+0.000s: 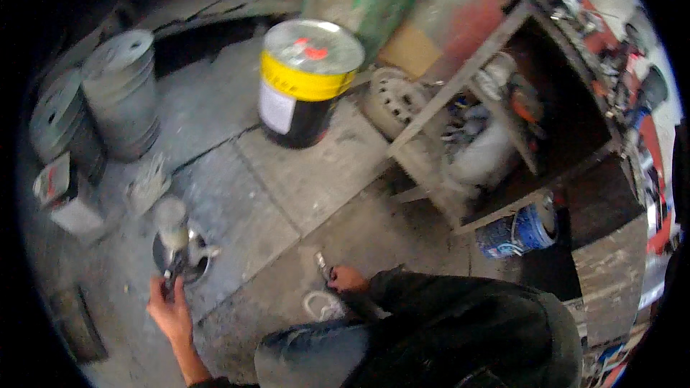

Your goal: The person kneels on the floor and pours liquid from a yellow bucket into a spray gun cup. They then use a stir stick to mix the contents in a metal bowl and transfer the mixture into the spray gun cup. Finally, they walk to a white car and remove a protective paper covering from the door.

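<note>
My left hand [169,310] reaches out low at the left and grips a dark, thin piece at the base of a grey metal part [175,238], an upright cylinder on a round dark disc on the concrete floor. My right hand [348,278] is near the middle, close to my knee, closed on a small metal tool [320,264] whose tip points away from me. A white ring-shaped piece [317,306] lies on the floor just below that hand. My dark sleeve and jeans fill the lower middle.
A black and yellow drum [307,85] with a metal lid stands ahead. Stacks of grey discs [122,93] and a small box [61,195] are at the left. A wheel rim [394,103], a metal-frame bench [460,79] and a blue can [519,231] are at the right.
</note>
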Tool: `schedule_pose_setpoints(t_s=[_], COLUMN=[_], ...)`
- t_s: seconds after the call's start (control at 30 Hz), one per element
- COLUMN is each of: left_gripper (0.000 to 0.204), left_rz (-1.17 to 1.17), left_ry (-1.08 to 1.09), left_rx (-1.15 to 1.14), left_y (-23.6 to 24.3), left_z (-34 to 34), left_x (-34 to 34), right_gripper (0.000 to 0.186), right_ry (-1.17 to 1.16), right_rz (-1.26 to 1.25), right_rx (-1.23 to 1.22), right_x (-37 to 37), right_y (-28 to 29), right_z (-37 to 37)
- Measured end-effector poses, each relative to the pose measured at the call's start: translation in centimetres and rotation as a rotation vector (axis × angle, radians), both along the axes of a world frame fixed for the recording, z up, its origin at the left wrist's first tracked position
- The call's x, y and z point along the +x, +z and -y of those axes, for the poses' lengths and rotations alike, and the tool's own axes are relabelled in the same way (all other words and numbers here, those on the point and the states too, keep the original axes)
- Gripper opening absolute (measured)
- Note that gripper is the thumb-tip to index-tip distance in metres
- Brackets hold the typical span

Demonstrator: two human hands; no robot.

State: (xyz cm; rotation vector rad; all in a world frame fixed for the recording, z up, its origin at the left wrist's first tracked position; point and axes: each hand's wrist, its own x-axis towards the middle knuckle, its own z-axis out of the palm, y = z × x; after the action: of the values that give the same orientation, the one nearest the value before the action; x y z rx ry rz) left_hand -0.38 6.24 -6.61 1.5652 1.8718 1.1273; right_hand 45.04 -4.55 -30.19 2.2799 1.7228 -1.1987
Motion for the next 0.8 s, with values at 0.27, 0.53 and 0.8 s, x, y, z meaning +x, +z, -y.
schedule_pose_setpoints(t_s=[0.27,0.53,0.8], left_gripper=[0.024,0.021,0.021], left_rz=[0.021,0.112,0.167], left_ry=[0.004,-0.101,-0.137], left_rx=[0.022,0.183,0.187], left_y=[-0.9,-1.8,-1.3], left_z=[-1.3,-3.0,-2.5], left_x=[0.0,-0.1,0.7], right_gripper=[0.027,0.019,0.033], right_ry=[-0.097,-0.689,-0.871], right_rz=[-0.275,-0.383,-0.360], right_rx=[0.374,1.394,1.499], right_x=[2.2,10.0,16.6], right_y=[8.1,42.1,45.2], right_z=[-3.3,-12.3,-18.9])
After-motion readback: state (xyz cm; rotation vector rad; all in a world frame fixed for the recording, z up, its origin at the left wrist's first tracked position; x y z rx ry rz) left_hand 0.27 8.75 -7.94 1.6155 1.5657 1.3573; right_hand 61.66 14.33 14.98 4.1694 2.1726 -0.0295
